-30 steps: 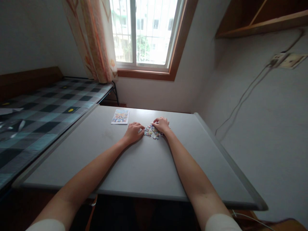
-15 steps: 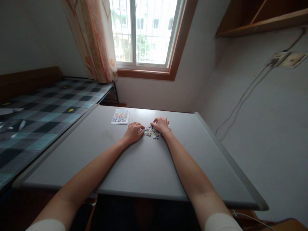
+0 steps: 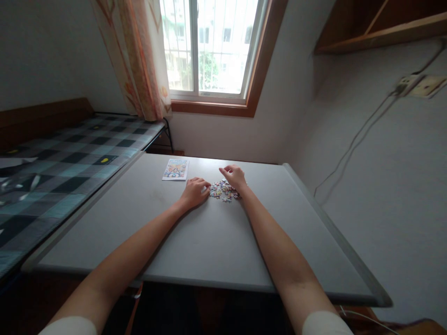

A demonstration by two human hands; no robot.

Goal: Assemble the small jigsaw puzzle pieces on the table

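A heap of small multicoloured jigsaw puzzle pieces (image 3: 223,190) lies spread on the grey-white table (image 3: 216,242). My left hand (image 3: 195,191) rests on the tabletop at the heap's left edge, fingers loosely bent, with a gap between thumb and forefinger. Over the far right part of the heap is my right hand (image 3: 233,176), raised slightly, its thumb and forefinger pinched together. Whatever sits in that pinch is too small to make out. Left of the heap, beyond my left hand, a printed picture sheet (image 3: 175,169) lies flat.
A bed with a checked cover (image 3: 104,144) runs along the table's left side. Behind the table are a window (image 3: 209,51) and a patterned curtain (image 3: 139,60). On the right wall, a cable (image 3: 352,142) hangs from a socket (image 3: 407,85) below a wooden shelf (image 3: 380,37).
My right hand has lifted a little off the heap, away from me, uncovering more pieces beneath it. My left hand stays in about the same place.
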